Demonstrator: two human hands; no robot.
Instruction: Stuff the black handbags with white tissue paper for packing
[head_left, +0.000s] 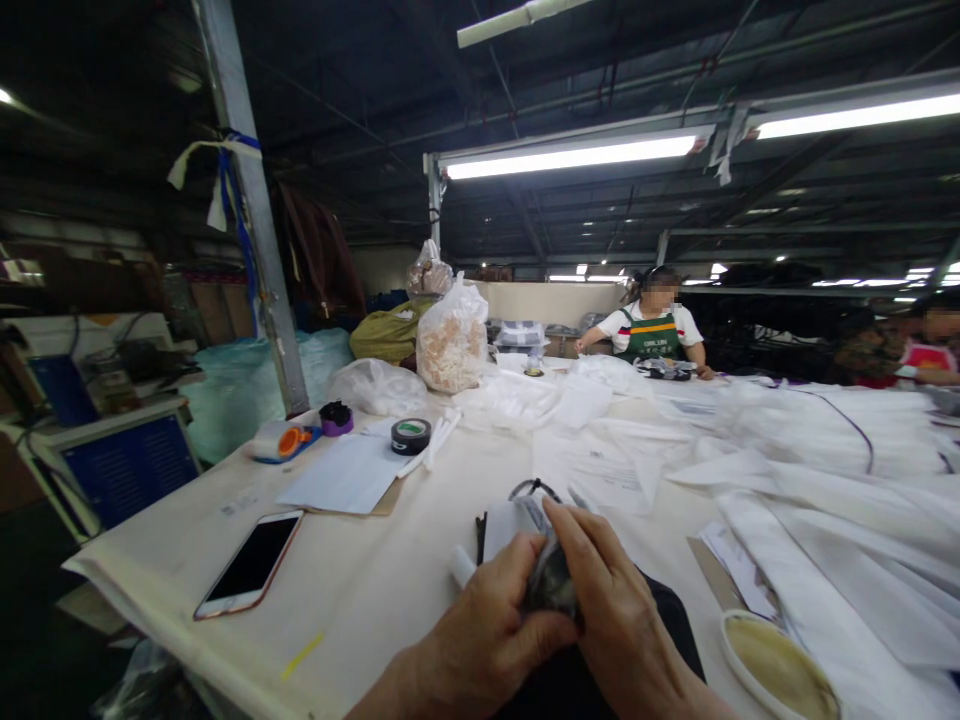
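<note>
Both hands are close together over the near middle of the table. My left hand (487, 625) curls its thumb and fingers round a dark, shiny bundle (553, 582) that looks partly wrapped in clear film. My right hand (619, 600) presses on the same bundle from the other side, fingers pointing away from me. Much of the bundle is hidden by the fingers, so its kind cannot be made out. A white sheet-like piece (501, 527) and a thin black cord loop (534, 487) show beyond the fingertips. Under the hands lies a black, round-cornered item (679, 620).
To the left lie a phone (251, 563), white sheets (345, 470), black tape (411, 436) and a tape dispenser (289, 440). White sleeves (832, 540) pile up at right, beside a round tub (780, 665). A co-worker (652, 325) sits across the table; another person is at far right.
</note>
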